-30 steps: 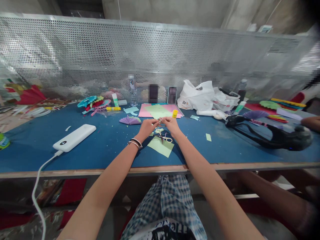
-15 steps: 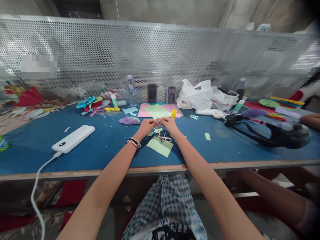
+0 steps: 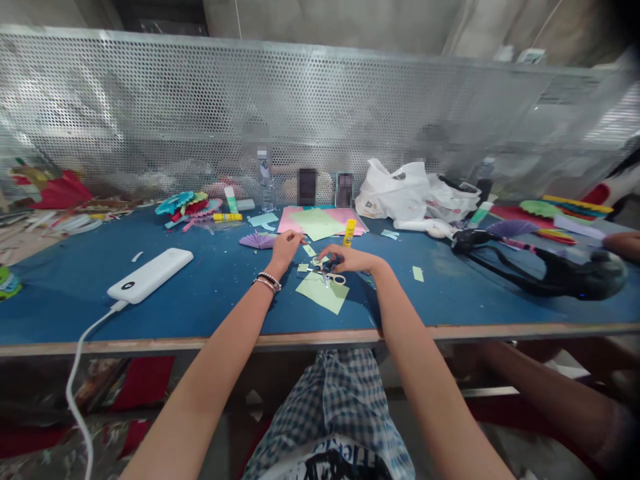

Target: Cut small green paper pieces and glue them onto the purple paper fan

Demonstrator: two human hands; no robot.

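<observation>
My left hand is closed in a pinch over the table, its fingertips beside a small pale green paper strip; what the fingers hold is too small to make out. My right hand is palm down with bent fingers apart, just above a pair of scissors with cream handles. The scissors lie partly on a pale green paper sheet. Behind my right hand stands a yellow glue stick. Left of my left hand is a pleated purple paper fan.
Pink and green sheets lie at the back. A white power bank with a cable is on the left. White plastic bags and a black strapped device are on the right. Another person's arm rests at the far right.
My hands were together at the fingertips and have parted. The left moved slightly left; the right moved right and down, over the scissors. The view shifted a little.
</observation>
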